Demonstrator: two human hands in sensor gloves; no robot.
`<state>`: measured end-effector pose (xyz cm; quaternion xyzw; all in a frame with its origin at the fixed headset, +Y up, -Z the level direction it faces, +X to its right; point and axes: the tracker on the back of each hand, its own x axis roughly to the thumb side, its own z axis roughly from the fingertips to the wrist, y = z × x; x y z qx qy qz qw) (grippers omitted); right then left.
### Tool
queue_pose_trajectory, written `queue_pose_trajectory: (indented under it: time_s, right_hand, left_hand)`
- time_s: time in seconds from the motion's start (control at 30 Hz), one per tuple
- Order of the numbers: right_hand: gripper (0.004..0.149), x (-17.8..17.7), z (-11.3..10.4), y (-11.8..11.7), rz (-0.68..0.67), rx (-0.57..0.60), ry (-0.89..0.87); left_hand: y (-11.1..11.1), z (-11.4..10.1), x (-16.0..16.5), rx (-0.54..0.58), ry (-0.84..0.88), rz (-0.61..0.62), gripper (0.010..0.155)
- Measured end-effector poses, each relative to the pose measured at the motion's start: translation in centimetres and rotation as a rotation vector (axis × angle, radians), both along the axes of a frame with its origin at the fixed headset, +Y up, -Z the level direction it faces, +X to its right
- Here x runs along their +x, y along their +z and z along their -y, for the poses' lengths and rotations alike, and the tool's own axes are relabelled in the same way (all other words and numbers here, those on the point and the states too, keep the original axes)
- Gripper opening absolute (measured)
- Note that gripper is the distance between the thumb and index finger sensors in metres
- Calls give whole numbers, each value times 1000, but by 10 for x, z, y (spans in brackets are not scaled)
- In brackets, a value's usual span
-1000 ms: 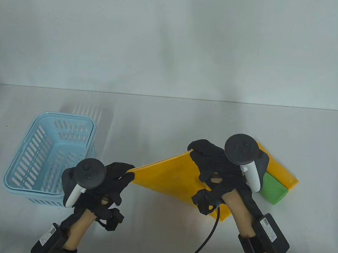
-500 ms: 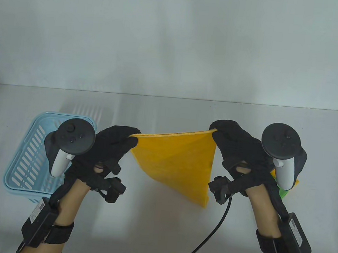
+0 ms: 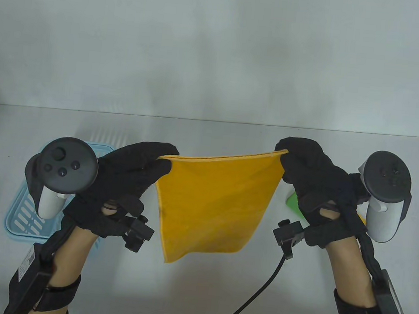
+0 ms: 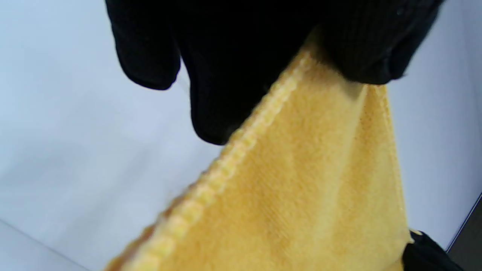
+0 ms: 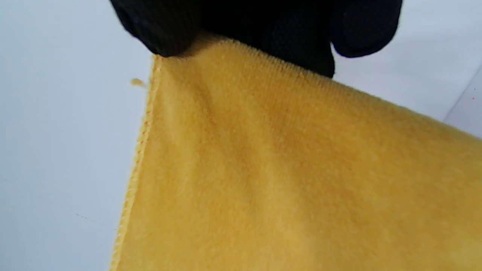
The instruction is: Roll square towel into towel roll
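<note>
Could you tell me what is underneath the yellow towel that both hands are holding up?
The towel hangs above bare table; nothing shows below its lower edge. The stretch of table behind the cloth is hidden.

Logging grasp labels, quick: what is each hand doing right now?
Left hand: pinching the yellow towel at its upper left corner.
Right hand: pinching the towel's upper right corner.

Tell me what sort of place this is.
Most likely a recording bench for hand-motion data: a plain white table, a bare pale backdrop, and both hands, left hand and right hand, in sensor gloves holding up a yellow towel.
</note>
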<state>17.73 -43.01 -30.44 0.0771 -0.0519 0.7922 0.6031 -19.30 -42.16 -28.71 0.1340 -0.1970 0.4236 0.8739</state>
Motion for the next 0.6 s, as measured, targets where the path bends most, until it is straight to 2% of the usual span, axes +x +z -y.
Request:
queue_pose_trajectory:
  time_s: [0.1,0.13,0.2,0.27,0.37,0.43,0.5,0.6]
  right_hand:
    - [38,-2,0,-20,29,-45,36]
    - [38,-3,4,-30,48,-79,59]
    - [38,-4,17,-52,92,-140,110]
    - [38,-7,41,-82,154,-224,170]
    - [38,-9,62,-108,232,-285,219]
    - [37,-6,56,-120,259,-283,204]
    - [37,-3,38,-123,262,-219,153]
    - [37,1,19,-120,253,-130,116]
  left_hand:
    - [-22,-1,1,-49,-30,-37,44]
    - [-36,3,2,-101,-66,-56,44]
    - [-64,17,3,-205,-122,-79,44]
    - [-98,43,5,-326,-162,-111,44]
    - [-129,66,11,-399,-206,-183,43]
    - [-138,59,16,-351,-228,-230,44]
    - [-136,41,18,-257,-193,-250,44]
    - [-130,20,21,-183,-191,-244,44]
